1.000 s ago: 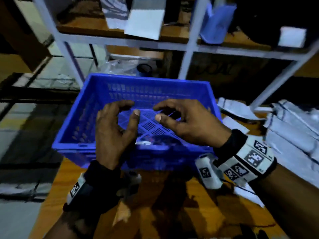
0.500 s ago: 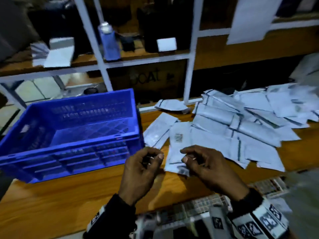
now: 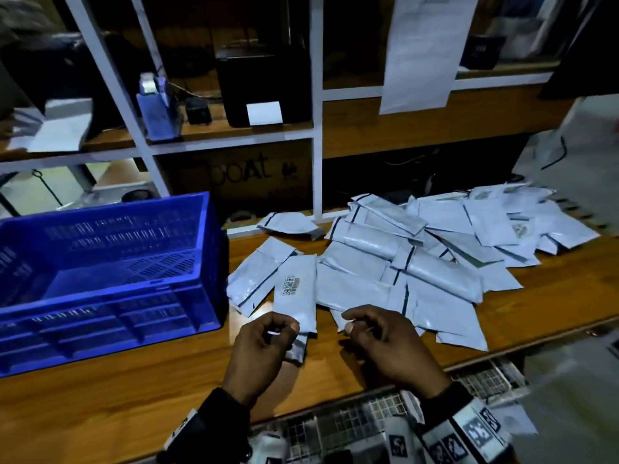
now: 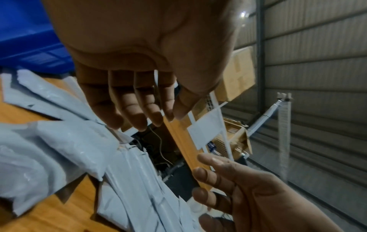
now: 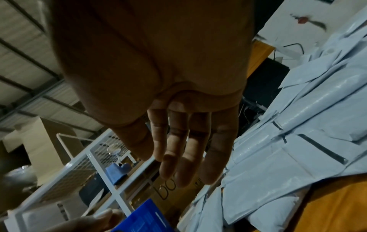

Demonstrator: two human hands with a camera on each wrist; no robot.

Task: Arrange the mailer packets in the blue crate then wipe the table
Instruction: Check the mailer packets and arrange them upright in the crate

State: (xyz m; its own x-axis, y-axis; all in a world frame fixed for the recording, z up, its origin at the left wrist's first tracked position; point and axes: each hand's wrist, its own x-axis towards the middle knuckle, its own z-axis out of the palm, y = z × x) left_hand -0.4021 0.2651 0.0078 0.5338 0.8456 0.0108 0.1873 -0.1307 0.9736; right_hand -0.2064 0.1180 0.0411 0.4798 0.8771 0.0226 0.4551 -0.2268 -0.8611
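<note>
The blue crate (image 3: 100,323) stands on the left of the wooden table (image 3: 100,403), and nothing shows inside it. Several grey-white mailer packets (image 3: 418,262) lie heaped to its right. A packet with a barcode label (image 3: 296,289) lies nearest the crate side. My left hand (image 3: 281,331) hovers over that packet's near end, fingers loosely curled and holding nothing. My right hand (image 3: 356,326) hangs beside it at the heap's front edge, also holding nothing. The left wrist view shows bare left fingers (image 4: 139,116) above the packets (image 4: 59,149). The right wrist view shows relaxed right fingers (image 5: 178,164) beside the packets (image 5: 288,149).
A white shelf frame (image 3: 316,162) rises behind the table, with a cardboard box (image 3: 241,175) under it. On the shelf are a blue tape dispenser (image 3: 157,112) and a black device (image 3: 264,85). Wire mesh (image 3: 351,420) runs below the table's near edge.
Both hands have left the space over the crate and moved right to the near edge of the packet heap. The view swung right with them. Neither hand has picked anything up.
</note>
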